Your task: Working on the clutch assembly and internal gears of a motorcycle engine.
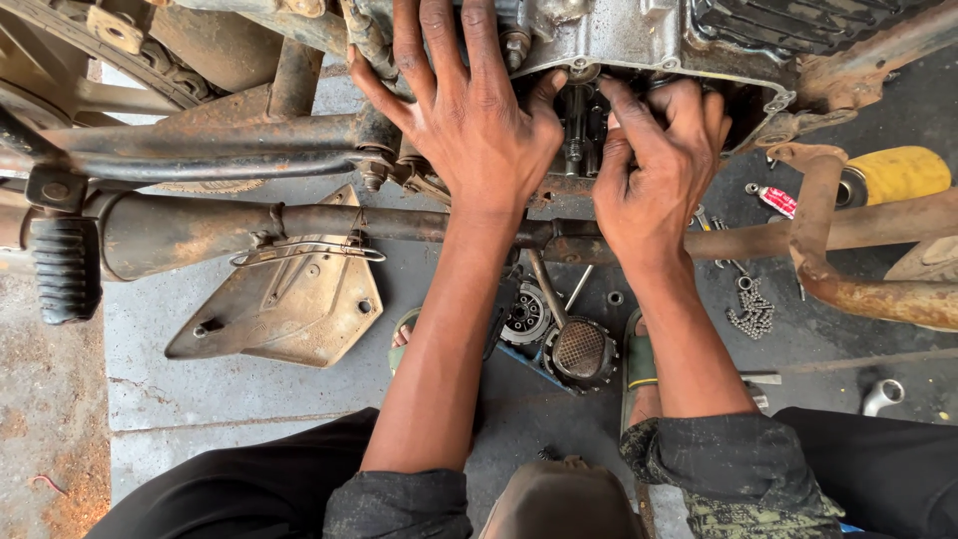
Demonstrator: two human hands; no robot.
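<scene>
While both hands work: a person crouches at the opened side of a motorcycle engine (pixel 639 40), seen from above.
Left hand: the left hand (pixel 469 120) lies spread wide and flat against the casing, fingers fanned upward, gripping nothing that shows.
Right hand: the right hand (pixel 654 160) is curled narrow, fingertips pinched into the open cavity; whether it holds a small part cannot be told.
Gear cluster: the exposed shafts and gears (pixel 579 130) sit between the two thumbs, just under the casing's lower edge.
Exhaust pipe: a rusty exhaust pipe (pixel 299 225) runs across beneath both wrists, close to the forearms.
Floor, near: a round mesh strainer (pixel 581 349) and a clutch-like disc (pixel 526 314) lie on the concrete floor (pixel 200 399) between the person's sandalled feet.
Floor, right: a loose bead chain (pixel 753 309), washers and a small red-and-white tube (pixel 778 200) lie scattered near a yellow can (pixel 893 175).
Floor, left: a removed metal side cover (pixel 289 299) rests under the pipe, beside the ribbed foot peg (pixel 65 269).
Risk, judged: a small piece could slip from the pinched fingertips and drop among the floor litter, since the cavity is tight and greasy.
Risk, judged: knuckles could scrape on gear teeth or the rusty pipe if a hand jerks free.
</scene>
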